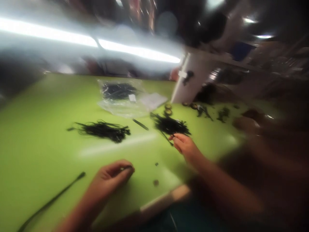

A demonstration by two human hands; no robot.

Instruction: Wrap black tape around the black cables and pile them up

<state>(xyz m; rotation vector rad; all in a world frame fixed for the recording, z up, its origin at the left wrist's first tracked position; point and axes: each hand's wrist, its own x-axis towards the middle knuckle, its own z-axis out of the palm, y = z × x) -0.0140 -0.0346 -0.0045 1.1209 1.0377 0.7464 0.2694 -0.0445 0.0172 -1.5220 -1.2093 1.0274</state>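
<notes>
At 8 o'clock I see one black cable (53,199) lying loose, perhaps set aside so it does not tangle with the rest. The left pile (103,130) sits at 9 o'clock, its strands roughly lined up, which probably makes single ones easier to draw. My left hand (113,175), at 7, has thumb and fingers curled close together; blur keeps me from telling whether they grip anything. A clear bag (120,109) lies towards 11, beyond the working space. Around 6 are two small dark bits (156,164) (155,183). Just right of centre, towards 4, is the right pile (171,124); at its near edge my right hand (187,146) pinches a dark strand (173,135) by the fingertips, seemingly to single it out.
</notes>
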